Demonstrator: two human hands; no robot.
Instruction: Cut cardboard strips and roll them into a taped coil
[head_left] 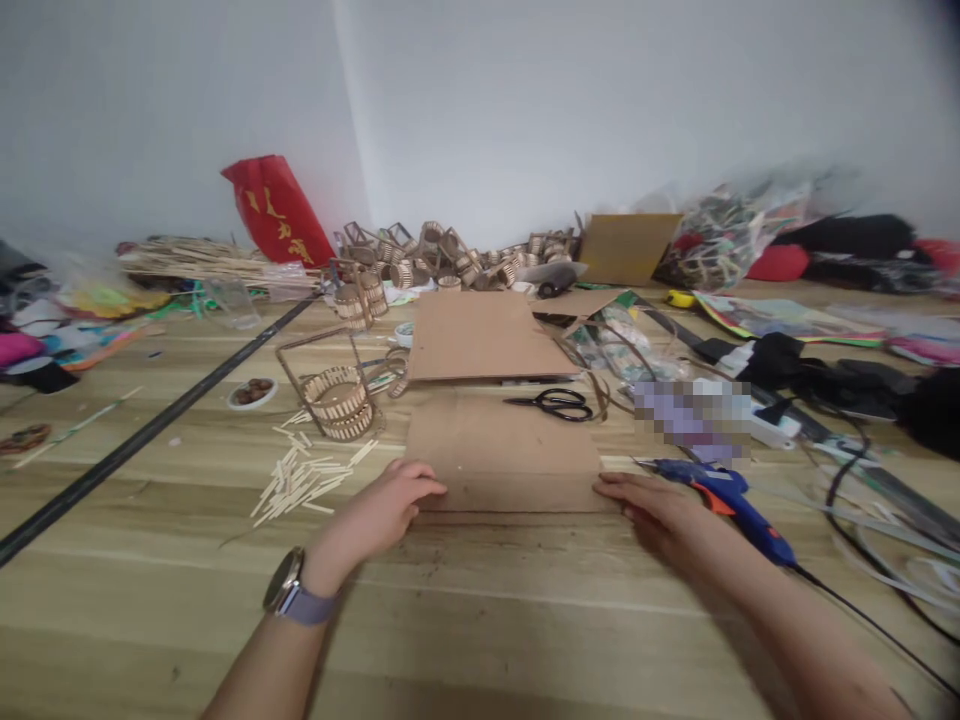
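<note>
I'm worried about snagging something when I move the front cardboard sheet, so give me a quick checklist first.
1. Left hand and right hand at opposite sides of the front cardboard sheet: ok.
2. Scissors off the sheet: not ok.
3. Glue gun well away from right hand: not ok, close beside.
4. Glue gun cool: cannot tell.
5. Loose sticks off the sheet: ok, left of it.

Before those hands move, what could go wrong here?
The glue gun lies just beside the right hand; if it is hot, which I cannot tell, a brush might burn. The scissors lie on the cardboard sheet, so tugging the sheet could drag them. The left hand is near loose sticks, and a sweep might scatter them.
</note>
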